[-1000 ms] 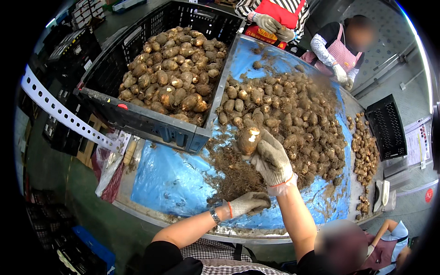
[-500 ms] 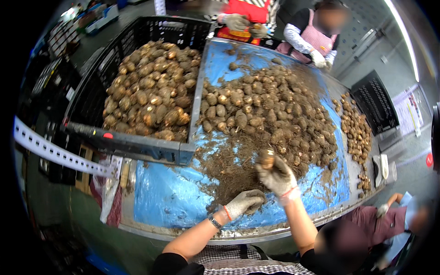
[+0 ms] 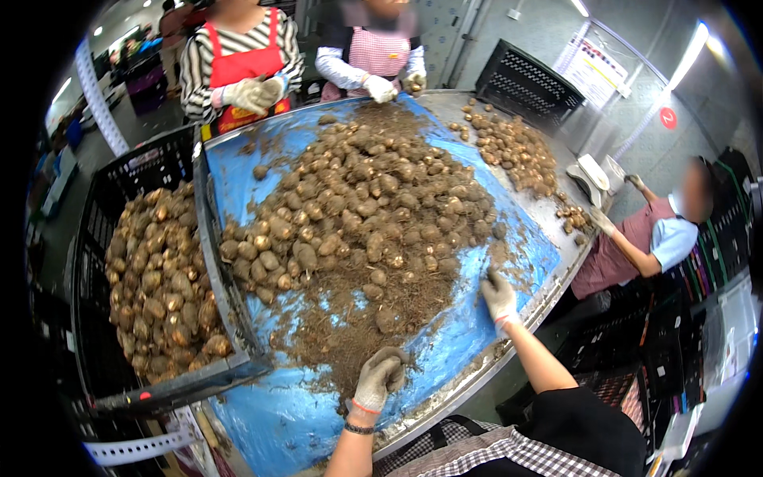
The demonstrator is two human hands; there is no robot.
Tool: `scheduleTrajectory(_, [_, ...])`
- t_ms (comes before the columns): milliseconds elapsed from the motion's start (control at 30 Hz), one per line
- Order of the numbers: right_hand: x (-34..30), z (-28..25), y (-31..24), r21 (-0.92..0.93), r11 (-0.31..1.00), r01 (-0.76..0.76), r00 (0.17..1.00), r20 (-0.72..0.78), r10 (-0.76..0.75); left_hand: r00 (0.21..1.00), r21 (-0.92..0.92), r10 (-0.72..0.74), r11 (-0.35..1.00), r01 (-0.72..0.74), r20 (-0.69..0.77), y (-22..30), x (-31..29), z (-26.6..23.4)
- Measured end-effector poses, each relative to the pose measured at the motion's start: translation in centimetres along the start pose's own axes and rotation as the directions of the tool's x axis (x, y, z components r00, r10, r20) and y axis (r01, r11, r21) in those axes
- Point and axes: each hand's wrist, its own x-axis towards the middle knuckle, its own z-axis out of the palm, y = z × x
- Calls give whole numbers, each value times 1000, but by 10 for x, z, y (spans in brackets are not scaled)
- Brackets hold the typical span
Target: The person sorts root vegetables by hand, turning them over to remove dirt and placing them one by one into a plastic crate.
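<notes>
A broad heap of small brown taro corms [image 3: 373, 191] with root fibres lies on the blue plastic sheet [image 3: 278, 421]. At the near edge of the heap my left hand [image 3: 380, 380], in a dirty whitish glove, is closed with its fingers curled. Whatever it may grip is hidden by the fingers. My right hand [image 3: 499, 297], gloved too, is stretched out over the sheet by the heap's right side, fingers extended and no corm visible in it. Loose brown root hairs and soil [image 3: 342, 326] cover the sheet between the heap and my hands.
At the left, a black crate [image 3: 230, 306] holds many taro corms [image 3: 163, 278]. Smaller corms [image 3: 517, 151] lie at the far right, near a black crate panel [image 3: 528, 83] and a white scale-like item [image 3: 590, 175]. Two people stand across the table; another [image 3: 636, 246] is at the right.
The view has swung to the right. My right hand has moved away from my left and no longer shows the corm it held. My left hand stays low and curled.
</notes>
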Motion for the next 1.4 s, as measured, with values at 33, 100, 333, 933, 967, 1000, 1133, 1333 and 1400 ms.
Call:
scheduleTrajectory(33, [-12, 5, -1, -73, 985, 157, 987, -17, -158, 1000, 10, -7, 1000, 7, -27, 0, 0, 1])
scheduleTrajectory(100, [-26, 13, -2, -203, 914, 351, 931, -27, -364, 999, -12, -34, 999, 33, -14, -1, -2, 2])
scheduleTrajectory(333, [-31, 18, -2, -270, 893, 360, 919, -61, -389, 998, -71, -50, 996, 54, 49, -2, -2, 7])
scheduleTrajectory(933, [-31, 14, 1, -221, 914, 340, 928, -79, -364, 994, -36, 82, 996, -85, -76, 40, -53, 13])
scheduleTrajectory(967, [-31, 15, -3, -223, 911, 347, 924, -86, -373, 989, -5, 95, 995, -96, -112, 45, -65, 12])
scheduleTrajectory(1000, [-31, 16, -2, -222, 910, 350, 921, -94, -377, 985, 19, 100, 995, -98, -144, 47, -77, 9])
scheduleTrajectory(1133, [-32, 21, 7, -224, 911, 347, 918, -115, -379, 959, -75, 109, 988, -133, -262, 49, -126, -19])
scheduleTrajectory(1333, [-32, 16, 4, -238, 909, 343, 923, -94, -373, 946, -149, 153, 968, -201, -287, 54, -177, -57])
scheduleTrajectory(1400, [-30, 18, 6, -254, 909, 331, 929, -78, -361, 938, -123, 177, 968, -221, -298, 57, -176, -66])
